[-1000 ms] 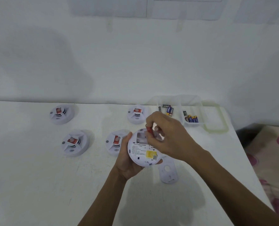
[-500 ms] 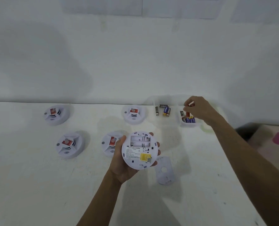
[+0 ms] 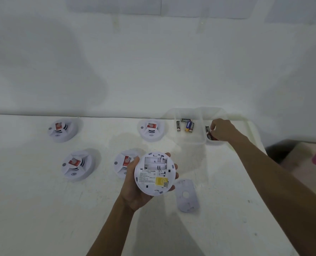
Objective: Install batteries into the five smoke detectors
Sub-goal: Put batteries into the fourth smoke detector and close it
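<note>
1. Tabletop point(image 3: 42, 209), white, carries four smoke detectors point(image 3: 76, 165) face up, all to the left of the work.
2. Clear divided container point(image 3: 190, 143) sits at the back right of the table by the wall. Its left compartment holds spare cells point(image 3: 186, 125).
3. Fifth detector point(image 3: 154, 174) is cradled back-up in the left hand point(image 3: 135, 189), fingers wrapped round its rim. Its battery bay is uncovered and looks empty. Held one-handed above the table, it could tilt or slip when a cell is pressed against the springs. A cell seated the wrong way round would also spoil the step.
4. Cover plate point(image 3: 186, 194) lies flat just right of that hand.
5. Batteries point(image 3: 209, 134) in the right compartment lie directly under the right hand point(image 3: 221, 131). Its curled fingertips touch them, but I cannot tell whether one is actually pinched.
</note>
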A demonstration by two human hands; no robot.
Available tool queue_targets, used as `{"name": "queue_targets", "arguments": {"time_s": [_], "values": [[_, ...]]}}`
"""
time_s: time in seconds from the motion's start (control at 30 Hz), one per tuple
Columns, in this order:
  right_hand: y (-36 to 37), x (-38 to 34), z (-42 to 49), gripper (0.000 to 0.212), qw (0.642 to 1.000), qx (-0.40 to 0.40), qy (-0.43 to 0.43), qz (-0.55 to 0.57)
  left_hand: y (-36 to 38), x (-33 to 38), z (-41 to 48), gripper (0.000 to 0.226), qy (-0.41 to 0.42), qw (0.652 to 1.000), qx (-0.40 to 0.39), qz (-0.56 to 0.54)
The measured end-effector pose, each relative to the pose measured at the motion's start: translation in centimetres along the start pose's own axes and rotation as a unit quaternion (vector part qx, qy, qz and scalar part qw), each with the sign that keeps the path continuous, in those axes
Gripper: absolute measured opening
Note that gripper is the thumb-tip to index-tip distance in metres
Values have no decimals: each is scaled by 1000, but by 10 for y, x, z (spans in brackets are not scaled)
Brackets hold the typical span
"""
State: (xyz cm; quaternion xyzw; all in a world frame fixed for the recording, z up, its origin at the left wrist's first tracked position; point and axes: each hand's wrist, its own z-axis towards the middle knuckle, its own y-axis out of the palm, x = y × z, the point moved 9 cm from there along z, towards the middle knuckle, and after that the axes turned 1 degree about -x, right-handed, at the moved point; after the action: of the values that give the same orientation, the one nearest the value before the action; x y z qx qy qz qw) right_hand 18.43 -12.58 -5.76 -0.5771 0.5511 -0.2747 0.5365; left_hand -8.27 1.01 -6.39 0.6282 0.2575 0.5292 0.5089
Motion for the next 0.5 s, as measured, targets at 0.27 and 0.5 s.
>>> {"name": "queue_targets", "arguments": {"time_s": [0.27,0.5], "values": [[-31,-42,0,21,985,113,-131,-26,-5,-2,1,75,-1,1000,6,-7],[2,-103,2,23,960,34,-250,-119,-7,3,0,74,6,1000,10,2]]}}
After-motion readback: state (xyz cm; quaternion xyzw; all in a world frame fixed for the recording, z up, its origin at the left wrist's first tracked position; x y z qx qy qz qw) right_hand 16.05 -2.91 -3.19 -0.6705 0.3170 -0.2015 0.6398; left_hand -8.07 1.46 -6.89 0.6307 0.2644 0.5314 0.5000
